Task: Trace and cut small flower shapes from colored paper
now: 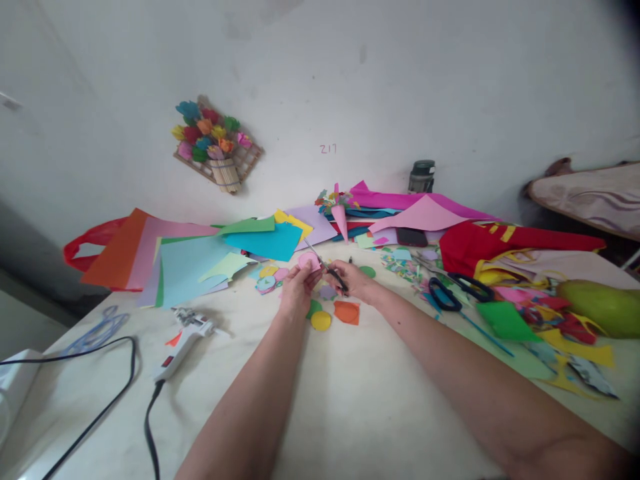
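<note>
My left hand (299, 287) pinches a small piece of pink paper (310, 261) above the middle of the table. Closed around the dark handles of a pair of scissors (337, 276) is my right hand (350, 279). The blades point up and left, beside the pink paper; whether they touch it I cannot tell. Below the hands lie a yellow paper circle (321, 321), a green paper piece and an orange paper piece (347, 313) with a round outline on it. More cut paper circles (269, 271) are scattered left of my left hand.
Coloured sheets (190, 267) spread along the back left. A glue gun (185, 347) with a black cord lies at left. Large scissors (453, 293), paper scraps, a red cloth (500, 250) and a green fruit (597, 307) are at right. A pink paper cone (339, 220) stands behind.
</note>
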`<act>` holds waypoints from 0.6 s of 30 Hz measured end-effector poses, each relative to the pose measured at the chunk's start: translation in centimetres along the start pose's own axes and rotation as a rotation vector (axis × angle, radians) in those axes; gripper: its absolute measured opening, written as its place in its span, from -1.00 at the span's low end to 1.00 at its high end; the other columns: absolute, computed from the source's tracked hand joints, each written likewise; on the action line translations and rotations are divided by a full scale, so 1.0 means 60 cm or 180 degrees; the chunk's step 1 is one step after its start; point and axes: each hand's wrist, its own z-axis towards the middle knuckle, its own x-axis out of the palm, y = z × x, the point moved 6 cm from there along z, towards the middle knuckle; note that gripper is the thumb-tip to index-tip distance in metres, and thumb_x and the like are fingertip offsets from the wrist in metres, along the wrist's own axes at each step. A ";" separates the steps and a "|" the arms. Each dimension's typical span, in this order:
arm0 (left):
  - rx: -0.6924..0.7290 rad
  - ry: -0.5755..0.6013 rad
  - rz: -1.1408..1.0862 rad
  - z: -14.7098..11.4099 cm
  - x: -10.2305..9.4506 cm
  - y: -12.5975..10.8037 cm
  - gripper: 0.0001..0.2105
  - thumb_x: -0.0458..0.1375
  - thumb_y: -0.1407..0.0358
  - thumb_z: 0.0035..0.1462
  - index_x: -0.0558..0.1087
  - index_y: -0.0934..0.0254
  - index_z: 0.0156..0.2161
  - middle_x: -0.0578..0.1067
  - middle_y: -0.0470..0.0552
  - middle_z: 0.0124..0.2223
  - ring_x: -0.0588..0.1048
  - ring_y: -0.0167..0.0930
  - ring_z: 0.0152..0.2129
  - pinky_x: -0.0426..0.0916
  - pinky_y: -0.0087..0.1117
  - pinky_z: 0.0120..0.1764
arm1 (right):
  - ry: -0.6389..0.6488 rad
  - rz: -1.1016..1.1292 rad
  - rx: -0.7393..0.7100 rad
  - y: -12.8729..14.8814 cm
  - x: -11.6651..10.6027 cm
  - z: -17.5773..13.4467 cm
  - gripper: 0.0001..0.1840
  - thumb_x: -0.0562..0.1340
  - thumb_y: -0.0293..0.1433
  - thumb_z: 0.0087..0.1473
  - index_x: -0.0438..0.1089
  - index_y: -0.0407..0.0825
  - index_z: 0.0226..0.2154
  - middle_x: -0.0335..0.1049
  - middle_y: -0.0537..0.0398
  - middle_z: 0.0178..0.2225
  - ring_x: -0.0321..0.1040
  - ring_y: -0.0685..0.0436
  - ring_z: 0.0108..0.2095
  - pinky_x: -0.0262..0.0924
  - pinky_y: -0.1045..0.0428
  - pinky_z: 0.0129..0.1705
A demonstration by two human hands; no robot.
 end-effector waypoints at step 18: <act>0.0020 -0.0084 -0.0122 0.000 0.000 0.002 -0.86 0.27 0.39 -0.14 0.42 0.35 -0.40 0.53 -0.02 -0.48 0.50 -0.50 -0.57 0.37 -0.52 -0.43 | 0.0030 -0.0172 0.0047 0.004 0.003 -0.002 -0.70 0.21 -0.18 -0.09 0.19 -0.04 -0.39 0.19 0.27 -0.67 0.10 0.11 -0.71 -0.12 0.19 -0.72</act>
